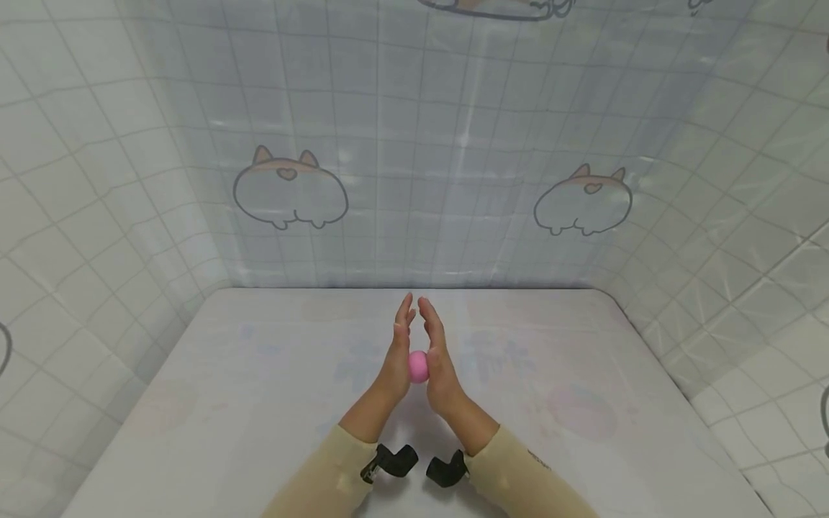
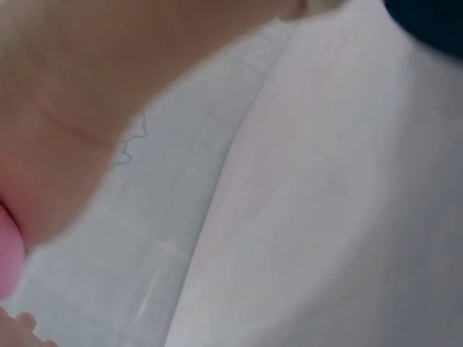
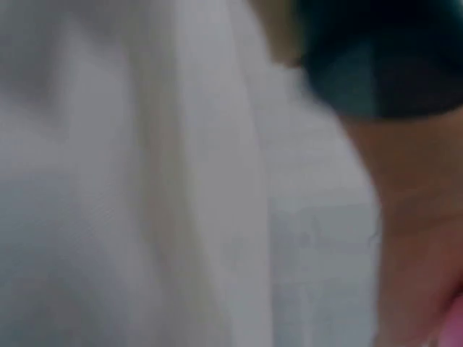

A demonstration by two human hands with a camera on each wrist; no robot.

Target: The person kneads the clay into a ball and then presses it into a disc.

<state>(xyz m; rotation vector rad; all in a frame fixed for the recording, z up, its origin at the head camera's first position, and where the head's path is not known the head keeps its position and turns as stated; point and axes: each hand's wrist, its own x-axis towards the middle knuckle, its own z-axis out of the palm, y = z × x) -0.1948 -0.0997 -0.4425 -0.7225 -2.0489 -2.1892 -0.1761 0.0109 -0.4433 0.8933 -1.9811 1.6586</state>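
A small pink ball (image 1: 418, 367), smooth and roundish, is held between the two palms above the table. From the left, the left hand (image 1: 398, 360) presses against it with fingers extended forward. On the other side the right hand (image 1: 440, 363) presses its palm to the ball, its fingers also fairly straight. The fingertips of both hands point away and stand slightly apart. Part of the pink ball (image 2: 9, 256) shows at the edge of the left wrist view, and a sliver of it appears in the lower right corner of the right wrist view.
Beneath the hands lies a pale table (image 1: 259, 388) with faint coloured patches. A white gridded curtain (image 1: 414, 180) with cartoon animal drawings surrounds its back and sides. Black wrist cameras (image 1: 396, 460) sit at both sleeve cuffs, close to each other.
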